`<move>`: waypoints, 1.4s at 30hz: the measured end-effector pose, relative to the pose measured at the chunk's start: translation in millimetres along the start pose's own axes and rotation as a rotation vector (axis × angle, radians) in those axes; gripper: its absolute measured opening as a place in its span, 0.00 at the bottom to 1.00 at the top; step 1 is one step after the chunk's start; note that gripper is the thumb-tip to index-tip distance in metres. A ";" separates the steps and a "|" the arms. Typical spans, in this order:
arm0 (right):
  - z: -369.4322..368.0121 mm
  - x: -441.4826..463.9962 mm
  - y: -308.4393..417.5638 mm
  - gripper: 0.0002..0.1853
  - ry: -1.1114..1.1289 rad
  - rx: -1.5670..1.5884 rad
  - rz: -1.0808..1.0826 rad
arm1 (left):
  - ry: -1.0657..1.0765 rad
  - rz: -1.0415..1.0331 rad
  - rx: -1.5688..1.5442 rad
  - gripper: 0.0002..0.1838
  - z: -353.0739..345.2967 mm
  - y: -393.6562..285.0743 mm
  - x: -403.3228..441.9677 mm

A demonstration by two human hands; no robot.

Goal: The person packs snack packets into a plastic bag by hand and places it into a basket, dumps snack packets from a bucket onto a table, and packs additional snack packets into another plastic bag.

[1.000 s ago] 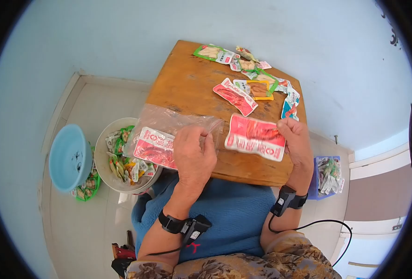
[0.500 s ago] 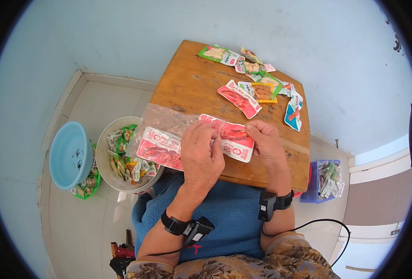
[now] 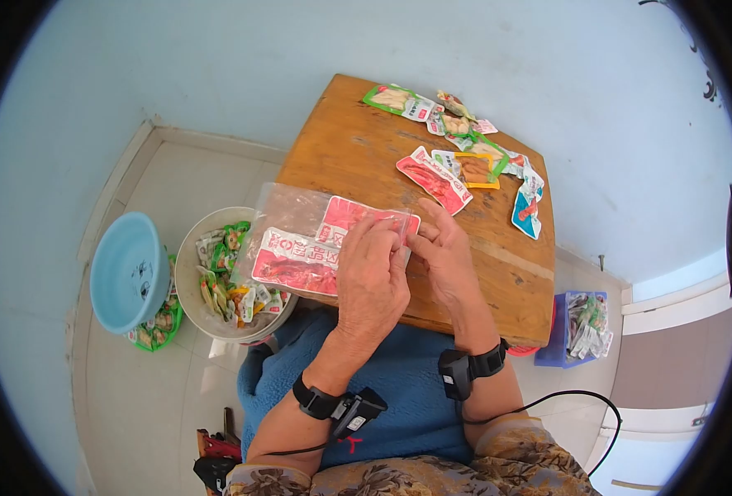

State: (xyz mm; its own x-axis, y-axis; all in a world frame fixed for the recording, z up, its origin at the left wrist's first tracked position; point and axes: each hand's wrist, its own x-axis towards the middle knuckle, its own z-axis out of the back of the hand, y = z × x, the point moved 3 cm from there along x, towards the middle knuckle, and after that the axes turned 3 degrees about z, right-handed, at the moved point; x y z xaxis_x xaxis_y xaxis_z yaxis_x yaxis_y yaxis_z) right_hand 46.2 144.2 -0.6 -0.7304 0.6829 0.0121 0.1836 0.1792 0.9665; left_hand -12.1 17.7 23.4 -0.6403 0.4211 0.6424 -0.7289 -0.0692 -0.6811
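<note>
Where the view began, at its near edge, patterned sleeves flanked a blue fleece cloth on the lap, and black wrist straps encircled both forearms. Just beyond, a clear plastic bag lay across the near left corner of a wooden table. It enclosed a lower red-and-white packet and, on its far side, an upper red-and-white packet, whose right end reached the bag's mouth.

The chief hazard, as judged from this arrangement, was snagging: a slack rim could have caught the upper packet's corner and rucked the film. A hard push leftward could also have slid the bag off the corner.

The left hand had its thumb and fingertips pressed together, apparently pinching the bag at its mouth. The right hand had its fingers loosely spread, their tips at the same rim; whether its thumb and forefinger gripped film or packet could not be told.

To the left stood a white tub of packets and a light blue basin; to the right, a purple crate. Farther across the table lay a third red-and-white packet, a yellow-edged packet and, farthest, a green-edged packet, before a pale blue wall.
</note>
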 end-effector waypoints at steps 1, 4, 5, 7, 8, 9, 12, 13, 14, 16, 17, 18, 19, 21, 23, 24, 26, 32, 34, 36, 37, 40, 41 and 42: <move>0.1 0.3 -0.9 0.27 0.010 -0.003 0.010 | 0.008 0.000 -0.015 0.08 0.1 -1.2 0.5; -4.1 -0.1 -2.3 0.30 -0.038 -0.065 0.014 | 0.017 -0.005 -0.045 0.07 -2.0 -3.3 0.7; -6.3 0.0 -3.3 0.30 -0.095 -0.125 0.007 | 0.016 -0.010 -0.059 0.07 -2.4 -3.8 0.8; -6.2 7.0 -19.3 0.30 -0.112 -0.121 0.005 | 0.033 -0.013 -0.061 0.07 -3.1 -4.7 0.3; -6.6 9.7 -25.5 0.30 -0.127 -0.118 0.005 | 0.049 -0.017 -0.063 0.07 -3.7 -5.2 0.2; -10.6 9.1 -25.3 0.30 -0.129 -0.118 0.006 | 0.049 -0.018 -0.064 0.07 -4.5 -5.1 -0.4; -18.1 13.4 -34.5 0.27 -0.145 -0.107 0.017 | 0.056 -0.028 -0.031 0.07 -6.9 -4.0 -2.6; -14.2 22.8 -45.9 0.26 -0.195 -0.129 0.137 | 0.062 -0.018 -0.042 0.07 -7.5 -3.5 -2.7; -9.1 28.1 -55.7 0.26 -0.245 -0.150 0.258 | 0.070 -0.008 -0.055 0.07 -7.9 -3.3 -2.8; -16.9 25.0 -51.9 0.26 -0.217 -0.357 0.405 | 0.073 -0.007 -0.068 0.07 -7.6 -3.4 -2.8; -20.5 22.7 -46.7 0.26 -0.182 -0.567 0.552 | 0.072 -0.006 -0.081 0.07 -7.7 -3.5 -2.2; -20.9 21.5 -39.2 0.26 -0.194 -0.568 0.552 | 0.080 -0.012 -0.087 0.07 -7.8 -3.9 -1.6; -21.6 22.3 -33.3 0.29 -0.177 -0.673 0.456 | 0.065 -0.008 -0.095 0.06 -6.7 -3.8 -1.1; -23.4 17.6 -12.1 0.32 -0.163 -0.772 0.355 | 0.054 -0.005 -0.102 0.06 -4.6 -2.7 -0.6; -19.4 9.2 19.9 0.34 -0.018 -0.754 0.240 | 0.028 0.043 -0.097 0.06 -2.3 0.4 0.0; -13.0 10.6 32.1 0.34 -0.050 -0.807 0.178 | 0.025 0.044 -0.097 0.06 -2.2 0.1 0.4; 14.3 23.9 32.2 0.31 -0.136 -0.939 0.365 | 0.020 0.077 -0.131 0.07 -1.9 -0.3 0.2; 57.8 60.3 2.8 0.27 -0.337 -1.320 0.790 | 0.019 0.019 -0.067 0.08 -4.5 -2.7 -1.9; 64.5 66.3 -2.3 0.28 -0.356 -1.323 0.692 | 0.024 0.027 -0.069 0.08 -4.8 -1.8 -1.7; 66.9 67.8 -2.7 0.30 -0.442 -1.480 0.577 | 0.031 0.036 -0.071 0.08 -5.5 -1.5 -1.8; 65.4 66.3 0.6 0.30 -0.442 -1.479 0.576 | 0.031 0.032 -0.072 0.08 -5.4 -1.8 -1.7; 65.4 63.3 6.4 0.30 -0.434 -1.510 0.448 | 0.030 0.020 -0.065 0.08 -5.0 -2.7 -1.6; 67.7 64.0 6.7 0.30 -0.436 -1.507 0.409 | 0.025 0.011 -0.059 0.08 -4.8 -3.2 -1.5; 70.4 64.8 7.3 0.31 -0.437 -1.504 0.370 | 0.026 0.011 -0.059 0.08 -4.9 -3.1 -1.2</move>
State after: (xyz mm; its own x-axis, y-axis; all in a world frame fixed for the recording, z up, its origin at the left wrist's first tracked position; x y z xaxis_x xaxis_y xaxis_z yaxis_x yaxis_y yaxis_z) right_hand 46.5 239.7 -10.8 -0.5122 0.7158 0.4747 -0.6748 -0.6773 0.2932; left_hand -7.8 21.8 23.1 -0.6411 0.4439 0.6260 -0.7059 -0.0209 -0.7080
